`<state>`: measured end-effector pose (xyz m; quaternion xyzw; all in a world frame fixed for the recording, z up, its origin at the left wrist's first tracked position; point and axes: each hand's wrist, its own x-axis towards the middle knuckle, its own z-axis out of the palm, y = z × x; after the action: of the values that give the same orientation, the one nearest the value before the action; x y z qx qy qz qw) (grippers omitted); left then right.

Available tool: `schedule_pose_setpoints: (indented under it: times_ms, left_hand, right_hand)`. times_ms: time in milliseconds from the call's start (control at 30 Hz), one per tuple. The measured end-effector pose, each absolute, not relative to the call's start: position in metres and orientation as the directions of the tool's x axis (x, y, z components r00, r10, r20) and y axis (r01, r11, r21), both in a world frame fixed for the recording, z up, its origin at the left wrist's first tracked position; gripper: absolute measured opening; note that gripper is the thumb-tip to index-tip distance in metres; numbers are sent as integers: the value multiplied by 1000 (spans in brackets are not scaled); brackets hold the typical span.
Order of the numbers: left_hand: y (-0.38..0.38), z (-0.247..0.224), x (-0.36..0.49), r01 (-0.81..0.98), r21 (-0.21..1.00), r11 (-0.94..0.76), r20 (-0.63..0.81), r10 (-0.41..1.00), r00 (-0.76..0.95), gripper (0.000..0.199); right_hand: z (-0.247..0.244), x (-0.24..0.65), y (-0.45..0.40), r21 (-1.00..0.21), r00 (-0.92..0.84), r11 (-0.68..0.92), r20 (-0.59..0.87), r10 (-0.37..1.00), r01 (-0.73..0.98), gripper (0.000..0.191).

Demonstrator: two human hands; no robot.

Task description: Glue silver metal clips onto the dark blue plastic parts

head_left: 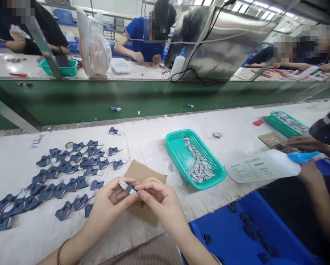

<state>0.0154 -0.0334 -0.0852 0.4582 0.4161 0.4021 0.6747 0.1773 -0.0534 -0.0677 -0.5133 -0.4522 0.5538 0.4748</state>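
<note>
At the lower centre of the frame, pinches a small navy-and-pale-grey plastic piece [128, 187] between thumb and fingers of the left-hand grip [111, 197], and nips its right end in the fingertips of the right-hand grip [160, 198]. Holds it above a flat sheet of brown cardboard [145, 170] on the whitish, worn counter [143, 145]. At lower right, has a blue plastic bin [223, 221] with dark parts inside. At left, has many angular navy plastic parts [72, 168] with pale grey ends, spread in loose rows. Right of centre, has an oblong green perforated plastic basket [178, 169] partly filled with small light grey pieces [200, 170], and just beside it a white labelled bottle with a blue nozzle [264, 166]. Near the right edge, has a co-worker's forearm [323, 202] close by. Farther up, faces a green belt [154, 96] bearing two navy parts. Beyond, at top centre, faces a person in a blue shirt [139, 31], with a bulging white plastic bag [95, 48] to the left and a shiny metal panel [228, 40] to the right.
</note>
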Motion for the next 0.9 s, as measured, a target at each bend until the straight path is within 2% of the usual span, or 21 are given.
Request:
schedule_pose_setpoints:
  times_ms: [100, 167, 233, 300, 400, 567, 767, 900]
  left_hand:
    - [-18, -77, 21, -46, 976, 212, -182, 916, 358, 26]
    - [1, -75, 27, 89, 994, 68, -95, 929, 357, 28]
    - [25, -79, 33, 286, 950, -123, 6, 925, 379, 31]
    - [52, -85, 39, 517, 797, -312, 63, 894, 443, 36]
    - [86, -95, 47, 716, 534, -450, 54, 863, 502, 32]
    - [113, -97, 47, 796, 364, -485, 18, 858, 514, 29]
    - [127, -87, 29, 797, 305, -521, -21, 833, 552, 25]
    - [158, -74, 6, 806, 318, -500, 45, 857, 514, 30]
  right_hand:
    - [-63, 209, -51, -993, -34, -69, -73, 997, 101, 17]
    - [-60, 245, -44, -942, 80, -14, 13, 997, 335, 19]
    - [-59, 286, -30, -778, 209, -23, 140, 968, 628, 24]
    - [-61, 323, -11, -443, 233, -135, 175, 957, 886, 31]
    - [-68, 358, 19, -277, 220, -172, 150, 964, 945, 30]
    - [-81, 368, 48, -105, 152, -143, 84, 985, 984, 27]
    - [-90, 373, 55, -23, 48, -47, 73, 996, 999, 24]
    - [-93, 378, 56, -39, -15, 18, 81, 997, 999, 23]
